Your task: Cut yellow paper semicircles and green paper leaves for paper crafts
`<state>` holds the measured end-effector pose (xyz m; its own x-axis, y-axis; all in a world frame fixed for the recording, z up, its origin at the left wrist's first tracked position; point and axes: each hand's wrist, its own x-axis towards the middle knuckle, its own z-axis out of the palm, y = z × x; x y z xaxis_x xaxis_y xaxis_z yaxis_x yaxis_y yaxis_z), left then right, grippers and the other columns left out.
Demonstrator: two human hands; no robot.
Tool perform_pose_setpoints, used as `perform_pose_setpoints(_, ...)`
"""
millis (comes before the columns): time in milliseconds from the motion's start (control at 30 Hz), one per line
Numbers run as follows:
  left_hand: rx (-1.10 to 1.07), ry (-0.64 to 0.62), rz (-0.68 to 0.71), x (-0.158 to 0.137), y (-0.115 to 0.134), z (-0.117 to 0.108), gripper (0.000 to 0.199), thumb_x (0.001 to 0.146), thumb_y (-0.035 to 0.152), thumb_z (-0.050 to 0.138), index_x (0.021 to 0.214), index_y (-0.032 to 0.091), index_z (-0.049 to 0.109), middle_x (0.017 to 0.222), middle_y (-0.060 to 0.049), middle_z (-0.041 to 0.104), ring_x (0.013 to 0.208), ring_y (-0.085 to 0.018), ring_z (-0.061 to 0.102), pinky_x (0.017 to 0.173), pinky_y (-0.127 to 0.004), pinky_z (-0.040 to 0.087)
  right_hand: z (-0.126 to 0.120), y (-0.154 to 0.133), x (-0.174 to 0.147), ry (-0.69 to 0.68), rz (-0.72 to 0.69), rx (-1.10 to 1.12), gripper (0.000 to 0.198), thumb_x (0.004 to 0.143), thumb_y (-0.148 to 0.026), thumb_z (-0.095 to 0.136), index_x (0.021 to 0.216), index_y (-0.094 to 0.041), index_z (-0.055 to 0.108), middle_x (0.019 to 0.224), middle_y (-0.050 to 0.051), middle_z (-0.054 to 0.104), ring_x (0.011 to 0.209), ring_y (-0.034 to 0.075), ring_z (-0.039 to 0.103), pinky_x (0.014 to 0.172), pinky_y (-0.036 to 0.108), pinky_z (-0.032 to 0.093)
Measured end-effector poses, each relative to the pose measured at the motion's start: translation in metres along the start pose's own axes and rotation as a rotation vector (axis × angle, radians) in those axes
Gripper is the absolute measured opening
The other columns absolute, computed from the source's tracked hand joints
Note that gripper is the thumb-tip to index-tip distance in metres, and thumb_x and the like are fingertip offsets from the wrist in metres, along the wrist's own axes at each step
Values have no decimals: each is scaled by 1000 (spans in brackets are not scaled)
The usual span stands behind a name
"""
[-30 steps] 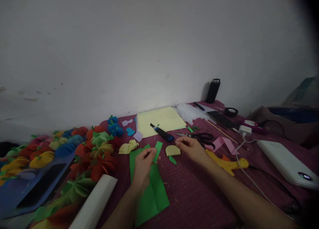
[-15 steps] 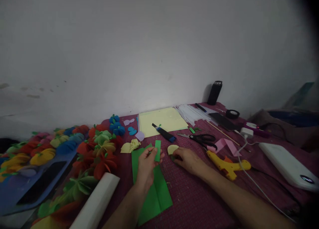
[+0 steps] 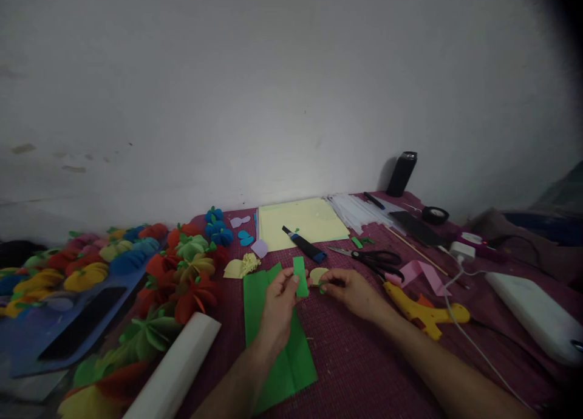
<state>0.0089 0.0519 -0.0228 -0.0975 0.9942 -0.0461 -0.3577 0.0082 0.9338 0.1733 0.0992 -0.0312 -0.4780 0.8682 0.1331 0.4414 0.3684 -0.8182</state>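
Observation:
My left hand (image 3: 281,297) pinches a green paper strip (image 3: 299,277) upright between thumb and fingers. Beneath that hand lies a larger green paper sheet (image 3: 291,358) with a crease. The fingertips of my right hand (image 3: 348,290) are closed on a small green paper piece (image 3: 322,288), mostly covered by the fingers. Just behind them is a rounded pale yellow paper piece (image 3: 318,275); whether the fingers touch it I cannot tell. Black-handled scissors (image 3: 371,258) and a blue-and-black box cutter (image 3: 304,245) lie beyond the hands.
Several colourful paper pumpkins (image 3: 194,285) crowd the left, beside a white roll (image 3: 175,370). Pale yellow sheets (image 3: 310,215) and white strips (image 3: 357,211) lie at the back. To the right are a yellow glue gun (image 3: 426,313), a cable, a white power bank (image 3: 532,313) and a black bottle (image 3: 401,175).
My left hand has moved right with the green strip, closer to my right hand. The right hand has shifted slightly rightward, and a small green piece shows at its fingertips. The view has shifted slightly.

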Motion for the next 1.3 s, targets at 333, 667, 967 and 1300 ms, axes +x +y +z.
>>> perform_pose_setpoints(333, 149, -37, 111, -8, -12, 9, 23, 81, 31, 54, 99, 19, 63, 90, -4, 66, 81, -17, 58, 75, -27, 44, 10, -20, -10, 75, 52, 513, 19, 66, -29, 66, 74, -20, 51, 65, -4, 54, 61, 12, 51, 58, 24, 41)
perform_pose_setpoints(667, 142, -71, 64, -11, -20, 11, 25, 83, 28, 52, 104, 19, 61, 101, -6, 64, 91, -19, 57, 82, -30, 43, 8, -19, -10, 59, 96, 537, 27, 64, -25, 66, 79, -22, 44, 62, -6, 56, 57, 11, 52, 56, 24, 41)
perform_pose_setpoints(967, 117, -72, 15, -12, -22, 13, 28, 81, 29, 54, 106, 18, 61, 103, -8, 64, 93, -21, 57, 80, -31, 45, 10, -14, -11, 29, 106, 552, 27, 64, -20, 66, 80, -21, 44, 60, -8, 53, 54, 9, 50, 53, 22, 38)
perform_pose_setpoints(1300, 156, -119, 95, -11, -20, 16, 28, 83, 24, 50, 108, 17, 61, 107, -8, 64, 99, -21, 57, 88, -33, 41, 12, -13, -11, 34, 109, 534, 26, 65, -20, 65, 80, -22, 44, 62, -7, 54, 57, 11, 52, 55, 23, 39)
